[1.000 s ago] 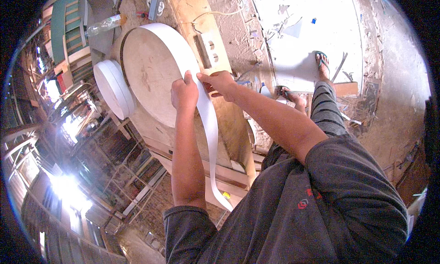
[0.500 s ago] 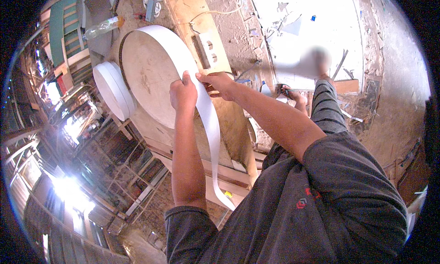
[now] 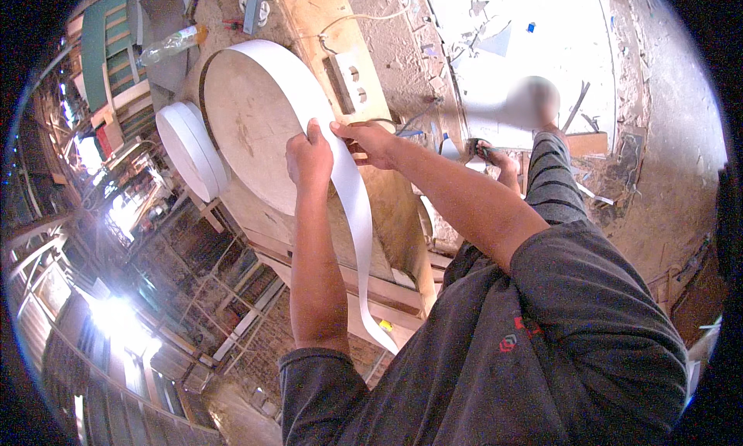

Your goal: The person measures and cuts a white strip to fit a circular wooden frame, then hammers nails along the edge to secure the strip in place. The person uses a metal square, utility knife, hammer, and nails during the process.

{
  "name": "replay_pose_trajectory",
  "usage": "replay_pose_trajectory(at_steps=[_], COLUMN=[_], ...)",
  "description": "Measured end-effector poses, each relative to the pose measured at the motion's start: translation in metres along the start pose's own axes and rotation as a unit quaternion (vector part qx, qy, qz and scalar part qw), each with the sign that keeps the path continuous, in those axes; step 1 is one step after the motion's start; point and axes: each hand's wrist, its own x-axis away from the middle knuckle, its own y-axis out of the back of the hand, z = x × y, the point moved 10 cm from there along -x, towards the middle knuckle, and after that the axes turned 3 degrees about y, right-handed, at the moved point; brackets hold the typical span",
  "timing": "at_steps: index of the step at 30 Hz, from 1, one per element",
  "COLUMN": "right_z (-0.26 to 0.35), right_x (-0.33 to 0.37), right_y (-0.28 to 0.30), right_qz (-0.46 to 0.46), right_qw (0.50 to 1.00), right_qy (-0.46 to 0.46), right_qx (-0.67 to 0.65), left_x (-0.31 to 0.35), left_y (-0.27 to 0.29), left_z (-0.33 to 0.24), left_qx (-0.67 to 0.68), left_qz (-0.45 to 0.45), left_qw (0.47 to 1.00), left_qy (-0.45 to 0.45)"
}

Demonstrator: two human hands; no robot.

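A white flexible strip of edge banding [image 3: 355, 202] curves around the rim of a large round board [image 3: 251, 133], and its loose end hangs down toward my shirt. My left hand [image 3: 309, 158] is closed at the board's near right edge, with its thumb up against the strip. Just right of it, my right hand [image 3: 370, 144] pinches the strip's edge between thumb and fingers. The fingertips behind the strip are partly hidden. To the left of the board leans a smaller pair of white-edged discs [image 3: 191, 150].
A clear plastic bottle [image 3: 172, 45] lies beyond the discs. A power strip [image 3: 352, 82] sits on the bench plank [image 3: 334, 20], its cable running farther back. Striped cloth [image 3: 553, 179] covers a limb at right, beside a bare foot [image 3: 507, 169]. Scraps litter the white sheet [image 3: 573, 36].
The view has shifted very slightly. Both hands keep their places on the strip, and the board and strip look the same.
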Motion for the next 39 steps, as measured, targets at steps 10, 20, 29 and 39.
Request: replay_pose_trajectory(at_steps=[10,20,29,39], right_z=[0.048,0.211,0.327,0.428], right_x=[0.011,0.164,0.171,0.002], right_y=[0.055,0.245,0.178,-0.144], right_qz=[-0.09,-0.212,-0.208,-0.075], right_qw=[0.945,0.739,0.711,0.537], right_qy=[0.058,0.106,0.145,0.393], right_qx=[0.31,0.631,0.656,0.742], left_x=[0.023,0.038,0.055,0.079], left_y=[0.014,0.015,0.003,-0.005], left_z=[-0.013,0.025,0.028,0.034], left_qx=[-0.015,0.058,0.213,0.296], left_qz=[-0.037,-0.06,-0.108,-0.244], left_qw=[0.999,0.99,0.959,0.92], left_qy=[-0.003,0.114,0.156,0.079])
